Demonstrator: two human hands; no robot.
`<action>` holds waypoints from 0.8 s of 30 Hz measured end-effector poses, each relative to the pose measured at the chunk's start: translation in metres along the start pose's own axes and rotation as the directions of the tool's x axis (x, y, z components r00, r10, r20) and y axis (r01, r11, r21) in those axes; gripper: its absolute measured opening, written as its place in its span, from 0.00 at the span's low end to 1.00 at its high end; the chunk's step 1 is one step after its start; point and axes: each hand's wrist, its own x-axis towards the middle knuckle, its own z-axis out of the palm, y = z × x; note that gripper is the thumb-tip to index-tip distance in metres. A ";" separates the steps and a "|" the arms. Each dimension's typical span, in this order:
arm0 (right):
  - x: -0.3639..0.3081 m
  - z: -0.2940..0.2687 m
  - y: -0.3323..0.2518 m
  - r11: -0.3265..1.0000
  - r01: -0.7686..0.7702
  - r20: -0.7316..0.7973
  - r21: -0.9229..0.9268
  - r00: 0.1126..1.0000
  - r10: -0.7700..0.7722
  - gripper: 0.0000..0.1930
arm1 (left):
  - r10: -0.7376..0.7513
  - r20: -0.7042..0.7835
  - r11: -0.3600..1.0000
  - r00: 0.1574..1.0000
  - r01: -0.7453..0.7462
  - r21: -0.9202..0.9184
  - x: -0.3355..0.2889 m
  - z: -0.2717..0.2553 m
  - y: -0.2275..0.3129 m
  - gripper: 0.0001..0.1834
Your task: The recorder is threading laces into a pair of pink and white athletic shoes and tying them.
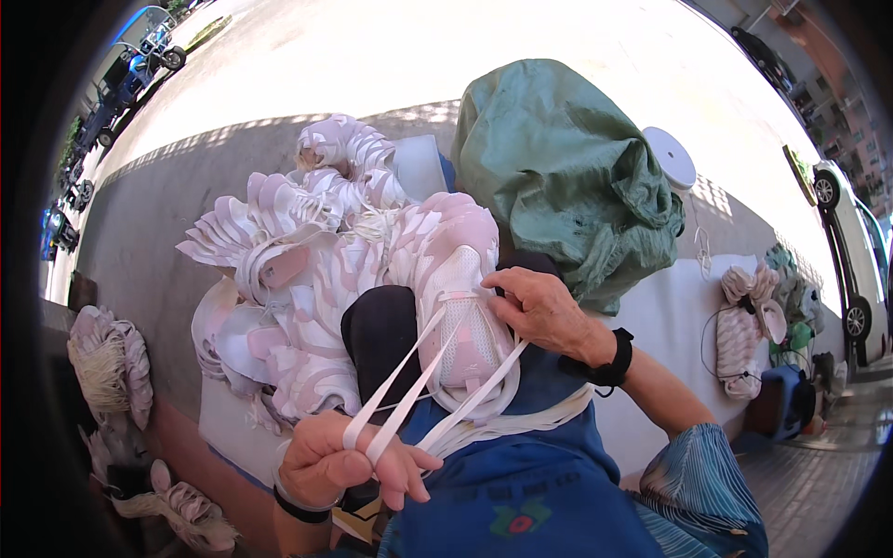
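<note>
A pink-and-white shoe upper (472, 349) lies across my lap, its mesh tongue facing up and its heel opening toward me. White shoelace (402, 379) runs from its eyelets in taut strands to my left hand (352, 458), looped round the fingers. At the upper's right edge, my right hand (547, 310) has its thumb and forefinger closed on the eyelet side; the exact pinch point is partly hidden. More loose white laces (535, 418) lie over my blue apron (521, 474). Against my dark-clad knee (377, 335) rests a row of nested pink-and-white uppers (321, 279).
Beyond my right knee stands a bulging green sack (558, 158), with a white round disc (670, 158) behind it. Bundled uppers lie at far left (116, 358) and on the right (741, 344), beside a blue stool (781, 400). Parked vehicles (851, 251) line the edges.
</note>
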 end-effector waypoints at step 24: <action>-0.064 -0.028 -0.021 0.851 -0.333 0.260 0.407 0.935 0.241 0.17 | 0.171 -0.495 0.827 0.852 -0.397 -0.399 0.015 -0.027 0.016 0.18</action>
